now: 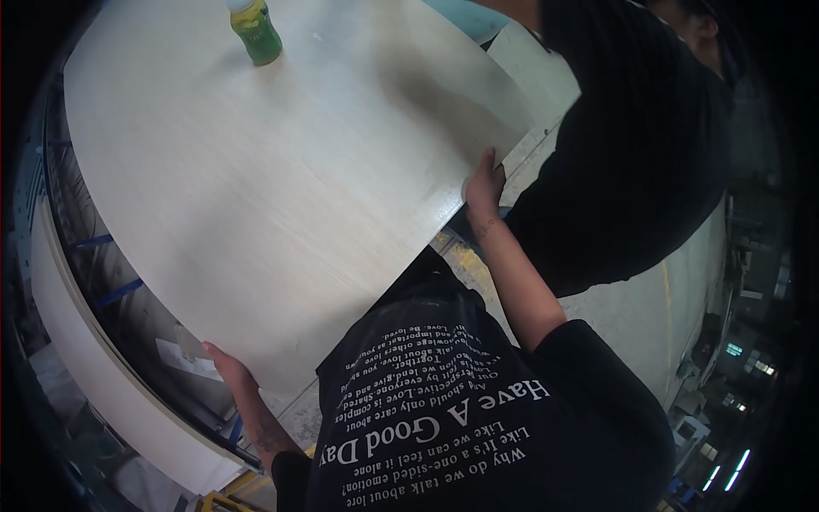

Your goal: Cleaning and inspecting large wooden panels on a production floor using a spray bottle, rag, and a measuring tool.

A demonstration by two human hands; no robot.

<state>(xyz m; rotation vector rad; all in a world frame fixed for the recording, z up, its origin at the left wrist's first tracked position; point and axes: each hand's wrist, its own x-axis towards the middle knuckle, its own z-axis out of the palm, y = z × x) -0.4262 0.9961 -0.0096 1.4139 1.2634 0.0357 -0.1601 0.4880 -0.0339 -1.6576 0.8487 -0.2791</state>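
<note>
One pale board (281,171), left hand (226,365) and right hand (485,186) each grasping its edge; one green bottle (255,32) on top.

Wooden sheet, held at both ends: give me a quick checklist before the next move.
1. Left hand on the near left edge of the wooden sheet: ok.
2. Right hand on the right edge: ok.
3. Green bottle standing on the sheet's far end: not ok, may tip.
4. Other person in black close beside the right edge: not ok.
5. Grip under the sheet: cannot tell.
</note>
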